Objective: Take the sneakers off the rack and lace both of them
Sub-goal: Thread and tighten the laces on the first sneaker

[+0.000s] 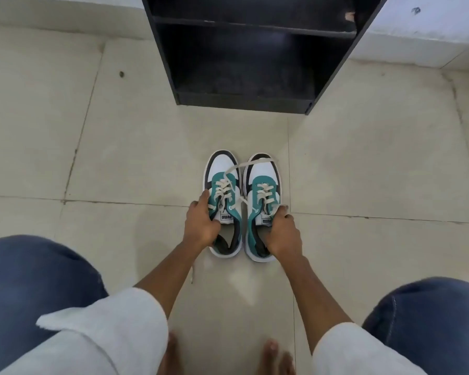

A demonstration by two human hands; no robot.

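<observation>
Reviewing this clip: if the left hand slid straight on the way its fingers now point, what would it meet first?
The left hand already grips the left sneaker, fingers pointing toward the toe. Going straight on, it would run along that sneaker's side, then bare floor, and probably the black rack beyond; depth is hard to judge.

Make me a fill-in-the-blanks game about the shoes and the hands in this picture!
1. The two sneakers stand on the ____, in front of the black rack.
2. The left hand grips the ____ sneaker.
3. A loose lace lies across the toe of the ____ sneaker.
4. The rack's bottom shelf holds ____ shoes.

Missing words: floor; left; right; no
</observation>
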